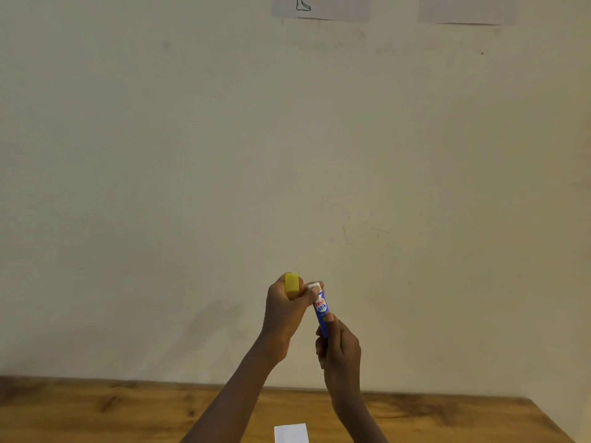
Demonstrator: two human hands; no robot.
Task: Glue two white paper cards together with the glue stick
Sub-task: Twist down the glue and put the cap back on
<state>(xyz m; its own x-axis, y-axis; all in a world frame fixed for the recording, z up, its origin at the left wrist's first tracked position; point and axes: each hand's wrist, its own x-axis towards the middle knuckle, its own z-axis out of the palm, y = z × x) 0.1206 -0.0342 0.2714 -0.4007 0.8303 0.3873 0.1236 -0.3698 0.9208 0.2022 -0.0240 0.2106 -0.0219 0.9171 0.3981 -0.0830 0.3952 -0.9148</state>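
Uncapping step, seemingly just finished. Held up well above the table (96, 407), in front of the bare wall (160, 155): the glue stick (321, 310), blue tube with a white collar at its top, tilted slightly with the top end leaning left. Right hand (339, 345) wrapped around the tube's lower end, grip closed on it, thumb lying up along the label. Left hand (285, 310) closed around the yellow cap (291, 285), cap just beside the tube's top and apart from it, with one left fingertip reaching across to touch the white collar. Cannot tell whether any glue is wound out past the collar; too small and partly hidden by that finger.

Down on the table, at the near edge between the two forearms: one white card (291, 433), lying flat, cut off by the bottom of the view. No second card in sight; perhaps under the first or out of view, cannot tell. No glue on the card as far as visible.

So, by judgement: early in the task, nothing spread yet. Next move calls for parking the cap somewhere out of the way, twisting the base if the glue sits low, then bringing the open end down onto the card while steadying the card with the free hand so it does not slide. Light card, likely to drag along with the sticky tip unless pinned.
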